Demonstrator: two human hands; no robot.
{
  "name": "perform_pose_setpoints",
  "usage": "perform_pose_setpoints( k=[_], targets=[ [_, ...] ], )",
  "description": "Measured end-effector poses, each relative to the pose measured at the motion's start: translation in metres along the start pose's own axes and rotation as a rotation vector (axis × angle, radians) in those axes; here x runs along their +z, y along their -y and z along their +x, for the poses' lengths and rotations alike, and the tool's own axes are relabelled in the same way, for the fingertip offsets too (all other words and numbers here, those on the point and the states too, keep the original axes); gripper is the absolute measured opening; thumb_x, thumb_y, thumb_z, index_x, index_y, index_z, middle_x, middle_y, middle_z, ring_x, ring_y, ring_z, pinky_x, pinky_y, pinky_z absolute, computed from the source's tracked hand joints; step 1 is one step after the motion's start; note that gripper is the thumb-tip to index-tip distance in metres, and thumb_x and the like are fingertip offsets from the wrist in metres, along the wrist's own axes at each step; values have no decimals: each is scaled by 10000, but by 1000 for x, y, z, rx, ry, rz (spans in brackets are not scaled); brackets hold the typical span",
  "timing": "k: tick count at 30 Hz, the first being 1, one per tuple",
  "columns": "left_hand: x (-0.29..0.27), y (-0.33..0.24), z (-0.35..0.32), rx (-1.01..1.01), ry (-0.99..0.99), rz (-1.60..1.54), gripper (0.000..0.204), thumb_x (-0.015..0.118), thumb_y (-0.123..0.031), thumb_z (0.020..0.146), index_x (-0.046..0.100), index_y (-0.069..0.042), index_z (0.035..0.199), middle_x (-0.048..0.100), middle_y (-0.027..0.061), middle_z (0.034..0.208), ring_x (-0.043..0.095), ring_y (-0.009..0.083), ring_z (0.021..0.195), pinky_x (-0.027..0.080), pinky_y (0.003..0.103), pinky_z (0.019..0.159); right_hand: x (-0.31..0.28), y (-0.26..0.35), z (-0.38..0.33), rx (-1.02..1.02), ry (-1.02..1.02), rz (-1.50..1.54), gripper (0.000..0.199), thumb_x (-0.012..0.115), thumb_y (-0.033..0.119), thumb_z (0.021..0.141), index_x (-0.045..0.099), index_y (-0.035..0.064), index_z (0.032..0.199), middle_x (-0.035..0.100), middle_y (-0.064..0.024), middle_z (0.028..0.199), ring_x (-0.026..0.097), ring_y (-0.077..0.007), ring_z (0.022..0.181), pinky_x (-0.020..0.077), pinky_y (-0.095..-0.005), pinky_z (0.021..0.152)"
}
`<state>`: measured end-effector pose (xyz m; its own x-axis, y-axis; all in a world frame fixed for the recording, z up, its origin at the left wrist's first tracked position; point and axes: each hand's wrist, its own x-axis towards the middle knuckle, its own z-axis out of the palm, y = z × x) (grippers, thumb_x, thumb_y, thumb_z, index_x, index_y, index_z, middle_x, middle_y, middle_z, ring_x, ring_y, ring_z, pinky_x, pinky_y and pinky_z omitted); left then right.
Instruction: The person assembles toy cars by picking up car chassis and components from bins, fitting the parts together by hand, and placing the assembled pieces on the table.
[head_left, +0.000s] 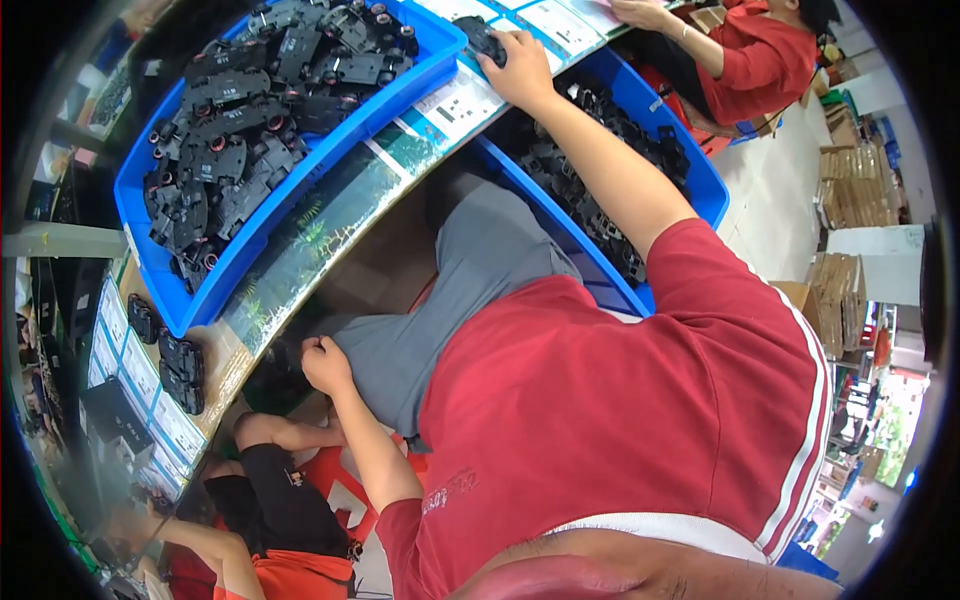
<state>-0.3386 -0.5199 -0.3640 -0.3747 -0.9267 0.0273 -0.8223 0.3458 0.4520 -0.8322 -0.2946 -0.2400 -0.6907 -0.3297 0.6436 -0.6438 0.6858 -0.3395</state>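
Note:
My right hand reaches out over the table at the top, its fingers closed around a black toy car chassis lying on printed sheets. Just left of it, a blue bin is heaped with black toy car chassis, some showing wheels. My left hand is held low beside my grey-clad thigh, near the table edge. Its fingers are curled in, and what they hold, if anything, is hidden. Another blue bin of black parts sits below my right forearm.
At the table's left lie two black car pieces, a black box and printed sheets. Co-workers sit close by: one in red at top right, another in black shorts at lower left. Cardboard stacks stand at right.

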Motion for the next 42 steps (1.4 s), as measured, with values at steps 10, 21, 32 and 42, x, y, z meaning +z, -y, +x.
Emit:
perform_pose_setpoints(
  k=[10,21,32,42],
  targets=[
    [6,8,4,44,-15,-77,213,610,-213,835,695,-27,894,699,213,823,670,413,802,514,483,729,-58,-12,26,-60,366,-60,488,802,384,739,737,79,1115,706,-219,1009,684,-365,955,539,-412,872],
    [2,-13,4,-41,42,26,217,621,-230,852,692,-30,894,701,211,843,675,409,805,522,474,734,-136,-118,77,85,193,73,418,799,156,737,689,33,1121,689,-172,962,655,-298,899,513,-382,828],
    [22,-24,21,21,30,224,258,612,-275,861,717,-43,900,714,179,911,676,392,874,531,477,783,-141,-221,135,-208,520,-74,512,771,55,729,630,41,1221,648,-173,1135,621,-330,1052,495,-393,949],
    [22,-37,22,4,88,303,267,597,-290,869,725,-58,899,713,180,906,674,405,851,532,490,762,-133,-240,144,-183,671,-77,486,755,136,792,630,34,1250,647,-189,1180,614,-344,1081,482,-408,981]
  ],
)
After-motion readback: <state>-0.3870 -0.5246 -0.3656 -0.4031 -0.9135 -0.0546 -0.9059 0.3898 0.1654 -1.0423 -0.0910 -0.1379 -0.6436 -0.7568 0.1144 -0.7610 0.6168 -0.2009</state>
